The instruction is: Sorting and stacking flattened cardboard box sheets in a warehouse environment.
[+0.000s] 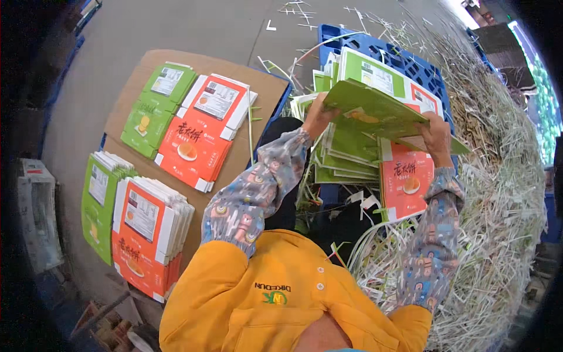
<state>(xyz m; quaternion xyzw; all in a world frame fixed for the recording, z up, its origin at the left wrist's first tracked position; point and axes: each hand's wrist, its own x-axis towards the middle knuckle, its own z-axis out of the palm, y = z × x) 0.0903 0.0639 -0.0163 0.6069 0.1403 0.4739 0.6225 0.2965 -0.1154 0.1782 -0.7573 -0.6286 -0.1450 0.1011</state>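
— So, what have the hands got from where you sit?

— Both are up on one green flat carton sheet [375,108], lifted and tilted above the stack of flat cartons [352,155] in front of me. My left hand [319,114] is closed around the sheet's left edge, fingers curled under it. My right hand [435,136] pinches the right end, thumb on top, fingers below.

— And the stack itself?

— It lies on a blue plastic pallet [410,61], green sheets to the left, an orange-red carton blank [406,179] showing at its right side, just under my right wrist.

— What surrounds it?

— A big heap of white paper trimmings [504,193] wraps round the right side of the pallet and runs down past my right elbow.

— Anything on the left?

— A brown cardboard sheet [146,76] on the floor. On it, well apart from my hands, lie a green pile [158,108] and an orange pile [202,132] side by side; nearer me, a second green pile [99,202] touches a second orange pile [146,234].

— Sleeves?

— Patterned sleeve covers [258,188] over a yellow jacket [275,293].
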